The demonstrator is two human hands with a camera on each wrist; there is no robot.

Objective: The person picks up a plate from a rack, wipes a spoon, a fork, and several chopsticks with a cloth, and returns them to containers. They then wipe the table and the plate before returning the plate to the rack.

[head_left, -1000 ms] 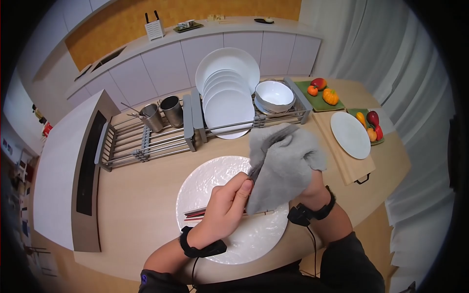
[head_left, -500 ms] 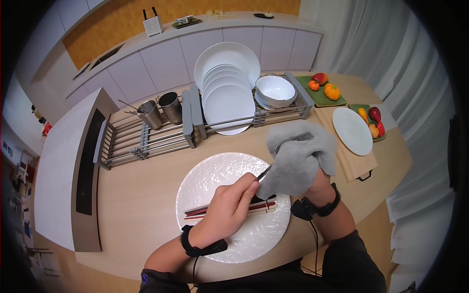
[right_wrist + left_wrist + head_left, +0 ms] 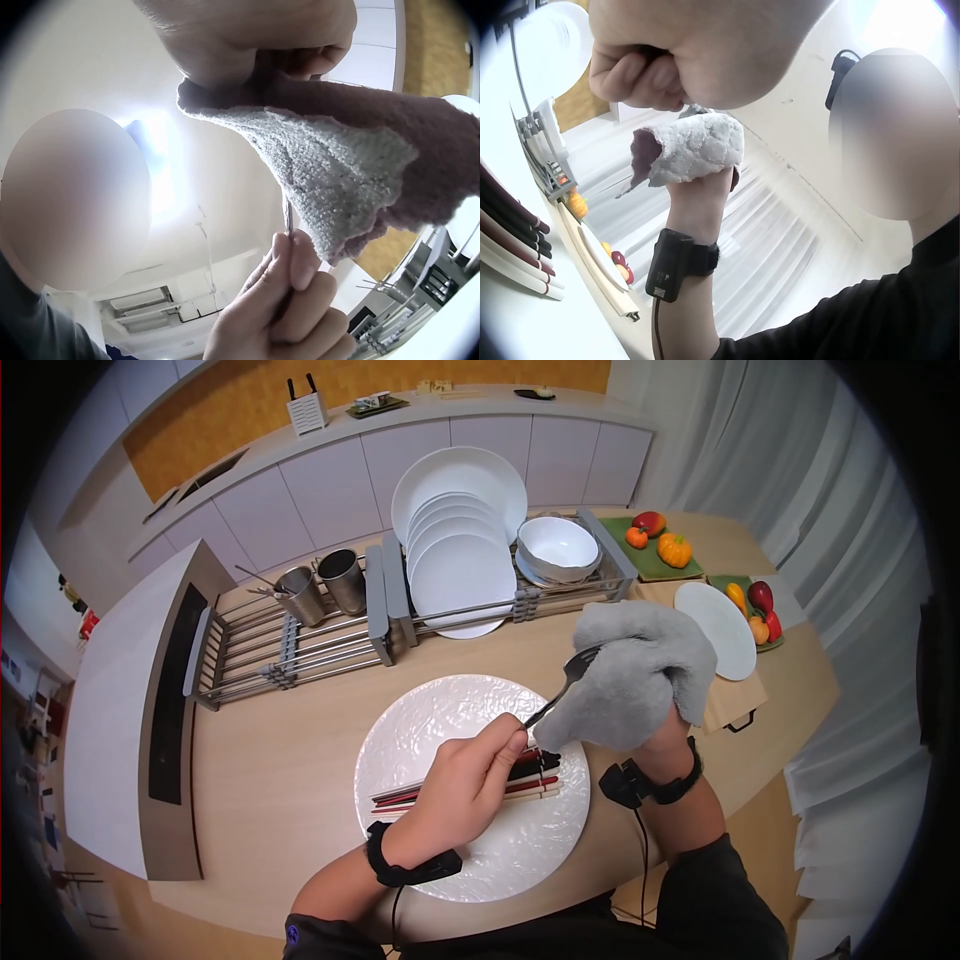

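Observation:
My left hand [image 3: 455, 790] pinches a dark metal fork [image 3: 574, 668] by its handle, thumb on top, with the tines pointing up and to the right. A grey cloth [image 3: 630, 680] covers most of my right hand [image 3: 255, 37], whose curled fingers grip it. The fork's head overlaps the cloth's left side in the head view. Below both hands lies a large white textured plate [image 3: 500, 855]. Several red, black and white chopsticks [image 3: 527, 786] rest across it, partly hidden behind my left hand.
Behind the plate stands a metal rack with white plates [image 3: 462, 585] and bowls [image 3: 558, 550]. Steel cups [image 3: 342, 582] sit in the rack's left part. To the right, a white oval plate [image 3: 715, 630] lies on a wooden board [image 3: 735, 705], beside green trays [image 3: 655, 565] of colourful produce.
My right hand has drawn the cloth right, away from my left hand. The fork's head, hidden by the cloth earlier, now shows. My left hand has hardly moved.

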